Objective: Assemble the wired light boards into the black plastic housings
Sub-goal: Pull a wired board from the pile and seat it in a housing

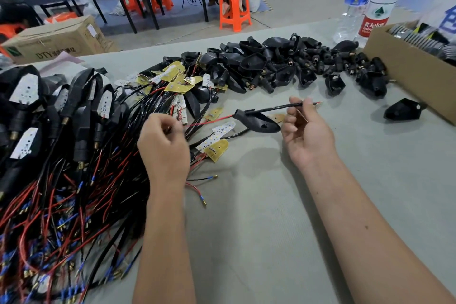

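Two hands work one unit over the grey tabletop (259, 217), and the split of labour explains the pose. The right hand (306, 131) pinches the black sheathed cable (274, 108) between thumb and forefinger, its other fingers loosely curled, holding the lead taut where it exits the stem of a black housing (256, 122). That housing hangs in the line just left of the right hand, open side toward the tabletop, so the cable can probably be drawn through it. The left hand (164, 145) is curled with its fingers closed on the red wire (209, 121) running toward the housing's other end; the board on that wire is not clearly told from its neighbours.

Supplies sit within reach by stage: empty housings (283, 64) heaped ahead, loose light boards (217, 138) with leads between the hands, finished units (27, 106) stacked to the left with their wires (61, 217) trailing toward the person. Two water bottles (370, 0) and a cardboard box (407, 71) stand at the far right.
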The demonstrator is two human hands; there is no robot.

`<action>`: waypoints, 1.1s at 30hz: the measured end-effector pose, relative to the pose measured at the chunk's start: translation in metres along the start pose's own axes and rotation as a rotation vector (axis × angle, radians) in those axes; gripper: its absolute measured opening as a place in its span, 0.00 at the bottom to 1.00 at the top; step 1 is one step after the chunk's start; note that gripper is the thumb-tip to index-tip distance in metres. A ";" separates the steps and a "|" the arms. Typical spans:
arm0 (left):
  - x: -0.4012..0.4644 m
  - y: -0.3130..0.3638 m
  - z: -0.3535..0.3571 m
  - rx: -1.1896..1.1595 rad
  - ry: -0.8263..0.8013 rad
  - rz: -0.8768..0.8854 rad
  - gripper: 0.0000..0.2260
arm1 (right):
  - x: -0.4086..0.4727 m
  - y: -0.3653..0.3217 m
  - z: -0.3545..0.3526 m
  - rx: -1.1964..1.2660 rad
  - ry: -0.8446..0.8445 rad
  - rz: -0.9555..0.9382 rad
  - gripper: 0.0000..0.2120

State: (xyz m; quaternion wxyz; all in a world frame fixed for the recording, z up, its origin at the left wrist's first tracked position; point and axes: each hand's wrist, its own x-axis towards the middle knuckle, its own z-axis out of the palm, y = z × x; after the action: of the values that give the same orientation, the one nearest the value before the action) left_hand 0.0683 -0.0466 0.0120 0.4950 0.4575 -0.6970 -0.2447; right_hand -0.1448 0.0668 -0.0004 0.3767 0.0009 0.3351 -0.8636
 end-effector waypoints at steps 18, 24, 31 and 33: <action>-0.024 0.030 0.033 -0.011 -0.648 0.169 0.05 | -0.004 0.008 0.005 -0.400 0.017 -0.229 0.05; -0.021 0.025 0.035 -0.039 -0.520 0.137 0.12 | -0.004 -0.002 0.006 -0.012 -0.035 -0.015 0.13; -0.018 0.030 0.034 -0.057 -0.352 0.204 0.11 | -0.008 -0.005 0.007 0.047 -0.028 -0.017 0.08; -0.017 0.035 0.032 -0.060 -0.330 0.228 0.11 | -0.007 -0.007 0.007 -0.037 -0.026 -0.057 0.08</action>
State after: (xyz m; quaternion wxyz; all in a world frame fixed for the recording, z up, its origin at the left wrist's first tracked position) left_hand 0.0268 -0.0195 0.0190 0.4122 0.3142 -0.8083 -0.2792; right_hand -0.1424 0.0709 0.0111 0.3562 -0.0266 0.3459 -0.8676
